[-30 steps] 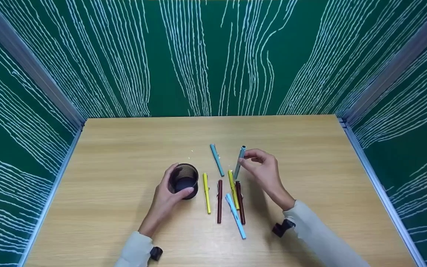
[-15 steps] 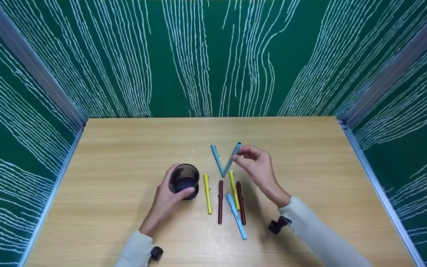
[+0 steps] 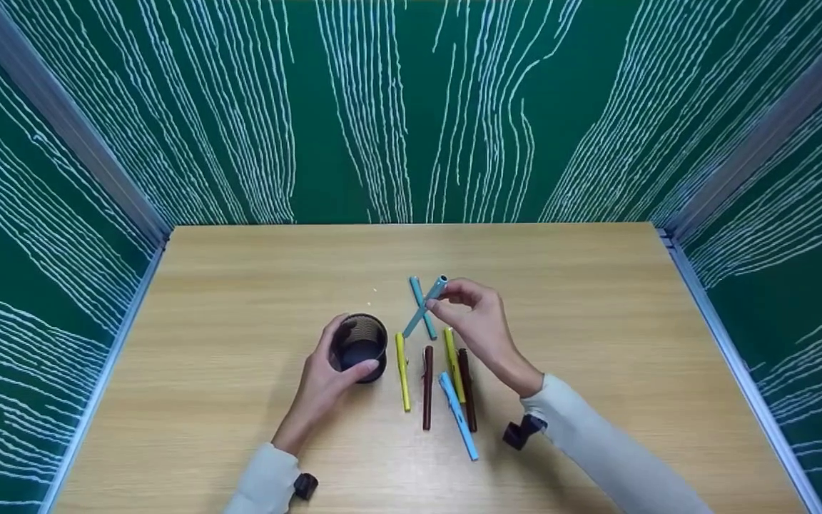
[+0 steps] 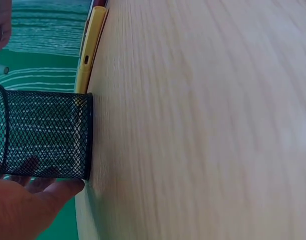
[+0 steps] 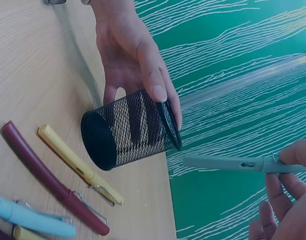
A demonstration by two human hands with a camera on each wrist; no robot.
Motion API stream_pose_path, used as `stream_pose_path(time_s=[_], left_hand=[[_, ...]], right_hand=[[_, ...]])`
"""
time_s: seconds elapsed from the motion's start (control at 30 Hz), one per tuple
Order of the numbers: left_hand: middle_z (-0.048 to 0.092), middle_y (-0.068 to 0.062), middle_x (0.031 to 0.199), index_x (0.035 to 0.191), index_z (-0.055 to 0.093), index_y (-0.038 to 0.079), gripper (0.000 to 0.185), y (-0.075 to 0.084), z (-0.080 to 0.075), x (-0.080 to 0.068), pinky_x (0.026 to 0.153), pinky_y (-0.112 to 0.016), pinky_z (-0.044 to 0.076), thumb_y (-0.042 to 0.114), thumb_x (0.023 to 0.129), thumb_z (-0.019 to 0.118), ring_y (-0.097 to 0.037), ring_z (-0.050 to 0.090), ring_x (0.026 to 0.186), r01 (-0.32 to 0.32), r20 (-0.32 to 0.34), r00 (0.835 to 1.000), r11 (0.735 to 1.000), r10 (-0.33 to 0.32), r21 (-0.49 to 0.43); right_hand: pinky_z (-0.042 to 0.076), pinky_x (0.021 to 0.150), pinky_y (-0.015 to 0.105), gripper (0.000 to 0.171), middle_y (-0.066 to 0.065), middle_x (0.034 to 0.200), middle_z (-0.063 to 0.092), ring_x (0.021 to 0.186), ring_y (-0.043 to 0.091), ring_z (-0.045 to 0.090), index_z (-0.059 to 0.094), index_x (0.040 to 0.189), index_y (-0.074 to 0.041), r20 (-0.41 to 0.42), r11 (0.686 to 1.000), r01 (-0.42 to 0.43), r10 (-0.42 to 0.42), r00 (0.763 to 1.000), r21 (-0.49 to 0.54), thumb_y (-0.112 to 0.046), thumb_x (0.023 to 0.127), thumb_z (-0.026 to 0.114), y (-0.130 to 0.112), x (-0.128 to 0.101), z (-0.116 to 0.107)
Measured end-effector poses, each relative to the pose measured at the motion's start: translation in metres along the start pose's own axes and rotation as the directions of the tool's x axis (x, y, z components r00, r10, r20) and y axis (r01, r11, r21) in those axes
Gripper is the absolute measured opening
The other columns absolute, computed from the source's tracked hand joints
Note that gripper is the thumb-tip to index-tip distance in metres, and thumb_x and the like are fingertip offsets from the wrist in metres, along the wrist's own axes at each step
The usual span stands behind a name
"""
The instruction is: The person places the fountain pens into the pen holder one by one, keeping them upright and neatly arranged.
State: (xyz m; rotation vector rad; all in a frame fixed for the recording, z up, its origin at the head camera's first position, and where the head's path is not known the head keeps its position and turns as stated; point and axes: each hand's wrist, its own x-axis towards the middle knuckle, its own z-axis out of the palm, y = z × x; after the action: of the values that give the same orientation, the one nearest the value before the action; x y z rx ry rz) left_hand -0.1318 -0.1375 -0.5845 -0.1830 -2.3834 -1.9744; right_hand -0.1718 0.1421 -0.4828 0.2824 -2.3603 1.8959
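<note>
A black mesh pen cup (image 3: 359, 348) stands upright on the wooden table (image 3: 240, 300), and my left hand (image 3: 325, 375) grips its side (image 5: 128, 130). My right hand (image 3: 472, 325) pinches the upper end of a grey-teal pen (image 3: 424, 307) and holds it tilted in the air, its lower tip pointing toward the cup; the right wrist view shows the pen (image 5: 227, 163) just beside the cup's rim. A second teal pen (image 3: 423, 308) lies on the table under it. The cup's mesh (image 4: 43, 132) fills the left wrist view.
Several more pens lie side by side right of the cup: a yellow one (image 3: 402, 371), a maroon one (image 3: 427, 387), another yellow (image 3: 452, 364), a light blue one (image 3: 459, 415) and a dark maroon one (image 3: 468, 389). Green patterned walls (image 3: 411, 107) enclose the table on three sides.
My right hand has carried the grey-teal pen leftward toward the cup, tilting it more. The left hand and cup stay put.
</note>
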Motion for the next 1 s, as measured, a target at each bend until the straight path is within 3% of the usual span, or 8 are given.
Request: stream_pose_path(time_s=[0.43,0.7,0.87,1.0], left_hand=[[0.06,-0.011,0.158,0.167,0.043,0.013,0.095,0.0,0.001,0.001,0.127,-0.058,0.033,0.022,0.088,0.095,-0.033,0.054,0.146,0.013,0.012,1.0,1.0,-0.013,-0.014],[0.059,-0.011,0.158,0.167,0.043,0.013,0.094,-0.001,0.001,0.001,0.126,-0.058,0.034,0.021,0.088,0.095,-0.033,0.054,0.146,0.014,0.015,1.0,1.0,-0.014,-0.028],[0.059,-0.008,0.159,0.166,0.045,0.016,0.094,-0.002,0.001,0.001,0.128,-0.056,0.031,0.023,0.088,0.096,-0.031,0.053,0.149,0.011,0.012,1.0,1.0,-0.012,0.006],[0.058,-0.007,0.161,0.166,0.045,0.017,0.093,-0.002,0.001,0.002,0.129,-0.056,0.029,0.025,0.089,0.096,-0.03,0.05,0.151,0.012,0.015,1.0,1.0,-0.013,0.014]], right_hand=[[0.049,0.102,0.051,0.012,0.004,0.107,0.076,0.106,0.025,0.069,0.082,0.108,-0.01,0.021,1.0,0.01,-0.011,1.0,0.03,-0.013,0.097,0.084,-0.009,-0.002,0.018],[0.052,0.091,0.039,0.01,0.002,0.106,0.078,0.104,0.023,0.071,0.082,0.107,-0.011,0.046,0.999,0.013,-0.015,0.999,0.029,-0.014,0.097,0.085,-0.005,-0.003,0.027],[0.048,0.104,0.051,0.009,0.001,0.104,0.079,0.103,0.023,0.072,0.082,0.106,-0.011,0.058,0.999,0.026,-0.029,0.998,0.045,-0.012,0.097,0.084,0.002,-0.005,0.032],[0.048,0.105,0.056,0.009,-0.001,0.104,0.079,0.103,0.023,0.071,0.082,0.106,-0.012,0.072,0.998,0.032,-0.036,0.997,0.047,-0.012,0.098,0.083,0.006,-0.008,0.036]])
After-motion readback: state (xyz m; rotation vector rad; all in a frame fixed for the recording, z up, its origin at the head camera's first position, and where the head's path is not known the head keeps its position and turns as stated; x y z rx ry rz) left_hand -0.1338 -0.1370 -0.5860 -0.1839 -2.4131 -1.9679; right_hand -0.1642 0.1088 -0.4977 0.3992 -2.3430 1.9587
